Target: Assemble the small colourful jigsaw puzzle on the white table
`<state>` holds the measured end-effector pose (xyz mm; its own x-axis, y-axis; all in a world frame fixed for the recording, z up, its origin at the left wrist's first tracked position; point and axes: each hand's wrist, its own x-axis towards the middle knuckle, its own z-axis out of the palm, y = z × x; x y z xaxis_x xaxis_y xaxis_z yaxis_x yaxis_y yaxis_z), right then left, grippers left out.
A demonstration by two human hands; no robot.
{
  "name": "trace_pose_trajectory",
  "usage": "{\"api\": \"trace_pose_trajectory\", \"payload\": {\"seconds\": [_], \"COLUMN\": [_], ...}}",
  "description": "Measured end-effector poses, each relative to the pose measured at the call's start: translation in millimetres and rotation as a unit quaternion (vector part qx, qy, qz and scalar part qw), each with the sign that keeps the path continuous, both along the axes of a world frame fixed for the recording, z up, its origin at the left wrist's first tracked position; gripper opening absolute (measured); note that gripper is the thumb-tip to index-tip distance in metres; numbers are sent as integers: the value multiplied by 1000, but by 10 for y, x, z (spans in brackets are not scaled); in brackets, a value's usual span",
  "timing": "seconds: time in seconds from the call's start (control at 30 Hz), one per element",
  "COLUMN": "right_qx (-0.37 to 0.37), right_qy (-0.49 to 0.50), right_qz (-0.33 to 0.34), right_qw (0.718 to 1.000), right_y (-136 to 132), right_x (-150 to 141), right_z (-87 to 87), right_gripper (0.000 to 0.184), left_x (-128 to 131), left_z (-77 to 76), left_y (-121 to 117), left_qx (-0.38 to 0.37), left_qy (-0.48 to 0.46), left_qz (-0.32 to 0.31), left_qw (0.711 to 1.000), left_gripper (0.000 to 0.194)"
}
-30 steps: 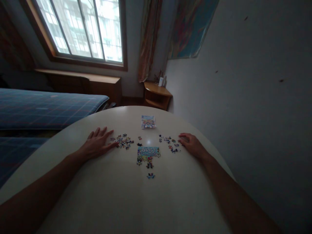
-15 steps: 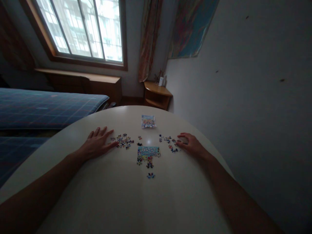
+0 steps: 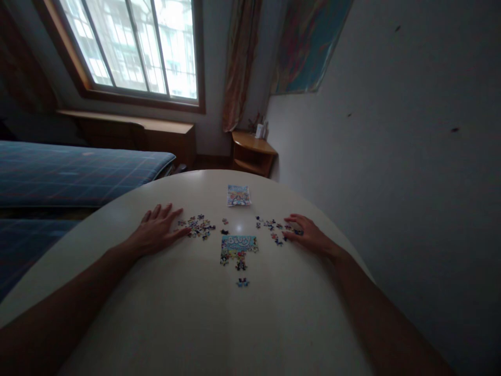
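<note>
My left hand (image 3: pixel 158 230) lies flat with spread fingers on the white table, its thumb and index finger beside a pile of loose jigsaw pieces (image 3: pixel 200 227). On the other side, my right hand (image 3: pixel 307 233) rests with thumb and fingers apart around a few pieces of a looser jigsaw group (image 3: pixel 270 224). Between the hands sits a partly joined jigsaw (image 3: pixel 239 243), its top strip lettered and an uneven lower edge below. One separate piece (image 3: pixel 242 282) lies nearer to me. Two more loose pieces (image 3: pixel 224 231) are just above the joined part.
A small printed picture sheet (image 3: pixel 238 196) lies toward the far side of the round white table (image 3: pixel 219 324). Beyond its left edge is a bed with a blue plaid mattress (image 3: pixel 78 175). A wooden corner shelf (image 3: pixel 253 143) stands behind, and a wall runs along the right.
My right thumb and fingers have spread a little, and pieces between them now show more clearly. My left hand has stayed in place.
</note>
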<state>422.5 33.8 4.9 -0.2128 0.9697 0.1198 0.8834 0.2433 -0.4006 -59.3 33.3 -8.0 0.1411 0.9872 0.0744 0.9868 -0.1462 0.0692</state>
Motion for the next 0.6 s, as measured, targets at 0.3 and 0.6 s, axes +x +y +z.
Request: {"api": "trace_pose_trajectory", "payload": {"seconds": [0.3, 0.6], "right_qx": [6, 47], "right_qy": [-41, -44], "right_qz": [-11, -82], "right_qw": [999, 995], "right_y": [-15, 42], "right_x": [-92, -241], "right_z": [-44, -150], "right_gripper": [85, 76], "left_x": [-8, 21], "left_z": [-19, 19], "left_y": [-11, -18], "left_qx": [7, 3], "left_qy": [-7, -5], "left_qz": [-2, 4], "left_qw": [1000, 1000], "left_gripper": [88, 89]}}
